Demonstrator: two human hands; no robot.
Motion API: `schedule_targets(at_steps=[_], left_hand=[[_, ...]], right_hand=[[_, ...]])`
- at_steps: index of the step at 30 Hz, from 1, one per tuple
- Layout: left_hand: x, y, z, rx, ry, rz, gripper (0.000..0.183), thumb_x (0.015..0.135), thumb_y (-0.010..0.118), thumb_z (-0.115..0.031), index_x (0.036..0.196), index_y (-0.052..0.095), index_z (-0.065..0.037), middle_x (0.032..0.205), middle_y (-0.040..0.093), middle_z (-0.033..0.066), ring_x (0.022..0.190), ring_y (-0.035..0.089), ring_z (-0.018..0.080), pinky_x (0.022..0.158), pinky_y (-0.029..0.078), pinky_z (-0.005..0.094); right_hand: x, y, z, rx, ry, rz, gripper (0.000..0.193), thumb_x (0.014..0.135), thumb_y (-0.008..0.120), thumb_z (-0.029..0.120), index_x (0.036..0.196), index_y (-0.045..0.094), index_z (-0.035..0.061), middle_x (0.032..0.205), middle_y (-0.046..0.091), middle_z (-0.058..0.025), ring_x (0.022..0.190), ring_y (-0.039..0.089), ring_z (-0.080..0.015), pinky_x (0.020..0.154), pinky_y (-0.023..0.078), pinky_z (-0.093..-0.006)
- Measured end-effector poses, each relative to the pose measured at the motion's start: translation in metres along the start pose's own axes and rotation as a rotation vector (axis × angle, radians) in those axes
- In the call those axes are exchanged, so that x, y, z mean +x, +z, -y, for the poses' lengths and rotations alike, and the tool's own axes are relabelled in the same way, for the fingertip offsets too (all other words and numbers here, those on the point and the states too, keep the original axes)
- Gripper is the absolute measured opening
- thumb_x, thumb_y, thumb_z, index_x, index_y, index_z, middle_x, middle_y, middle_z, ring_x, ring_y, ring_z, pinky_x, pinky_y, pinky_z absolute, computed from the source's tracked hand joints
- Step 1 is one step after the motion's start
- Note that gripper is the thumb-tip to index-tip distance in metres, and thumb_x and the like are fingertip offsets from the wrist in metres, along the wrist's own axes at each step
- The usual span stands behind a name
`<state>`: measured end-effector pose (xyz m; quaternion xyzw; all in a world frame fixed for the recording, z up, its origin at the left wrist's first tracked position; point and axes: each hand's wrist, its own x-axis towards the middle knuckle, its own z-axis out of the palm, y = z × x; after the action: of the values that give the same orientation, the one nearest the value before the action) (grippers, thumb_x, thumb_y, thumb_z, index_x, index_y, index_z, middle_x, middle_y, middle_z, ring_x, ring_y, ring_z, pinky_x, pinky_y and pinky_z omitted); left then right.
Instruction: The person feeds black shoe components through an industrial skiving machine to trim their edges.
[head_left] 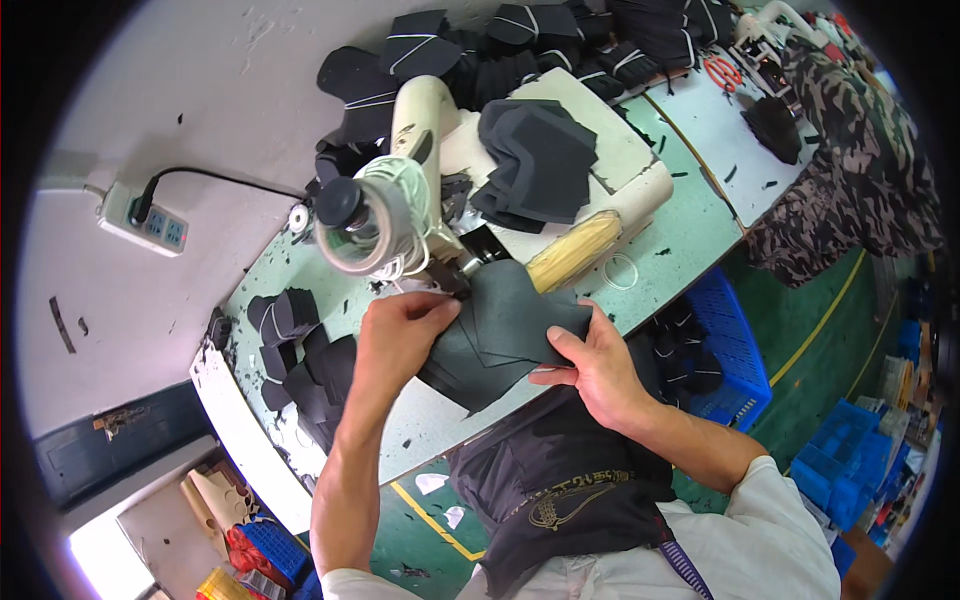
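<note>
1. Head view, workpiece: a dark grey, flat, curved-edged piece of soft sheet material (500, 330) lay on the pale green worktable (690, 230), its far edge under the needle area of the cream-coloured sewing machine (425, 130).
2. Head view, left hand: the left hand (400, 330) was closed on the near-left edge of the piece, fingers curled over the top, close to the needle area.
3. Head view, right hand: the right hand (595, 365) pinched the right edge, thumb on top and fingers beneath.
4. Handling judgement: the piece appeared light, thin and limp. It would likely fold or wrinkle if lifted by one corner. Holding it at two opposite edges, kept flat on the table, looked the soundest grip.
5. Surroundings: a stack of similar dark cut pieces (535, 160) rested on the machine bed, further stacks (285, 320) lay left of the hands, and a blue plastic crate (725, 350) stood below the table edge on the right.
</note>
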<state>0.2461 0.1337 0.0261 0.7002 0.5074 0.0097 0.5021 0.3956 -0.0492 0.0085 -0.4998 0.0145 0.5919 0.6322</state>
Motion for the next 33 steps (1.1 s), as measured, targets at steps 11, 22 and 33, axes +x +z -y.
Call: schedule_targets(at_steps=[11,22,33], left_hand=[[0.0,0.002,-0.016,0.2,-0.059,-0.052,0.028,0.08,0.074,-0.022,0.098,0.074,-0.001,0.079,0.073,0.0098,0.07,0.065,0.0135,0.069,0.051,0.0281],[-0.003,-0.001,-0.017,0.118,-0.047,-0.028,0.03,0.083,0.073,-0.022,0.1,0.073,0.002,0.082,0.072,0.0081,0.073,0.063,0.0099,0.069,0.047,0.0236],[-0.001,-0.002,0.0,-0.048,-0.005,-0.005,0.028,0.081,0.073,-0.021,0.101,0.074,-0.001,0.084,0.073,0.009,0.073,0.065,0.0132,0.069,0.05,0.0279]], right_hand=[[-0.004,0.0,-0.002,0.044,-0.038,0.002,0.042,0.096,0.051,0.007,0.134,0.035,0.0032,0.125,0.052,-0.0118,0.104,0.062,-0.0227,0.075,0.062,-0.0391],[-0.005,0.0,0.0,0.081,-0.062,-0.023,0.04,0.094,0.051,0.006,0.131,0.036,0.0031,0.122,0.055,-0.0119,0.106,0.062,-0.0237,0.077,0.062,-0.0403],[-0.007,-0.002,0.0,0.12,-0.084,-0.023,0.04,0.095,0.05,0.006,0.131,0.036,0.0039,0.122,0.055,-0.0124,0.105,0.062,-0.023,0.076,0.062,-0.0402]])
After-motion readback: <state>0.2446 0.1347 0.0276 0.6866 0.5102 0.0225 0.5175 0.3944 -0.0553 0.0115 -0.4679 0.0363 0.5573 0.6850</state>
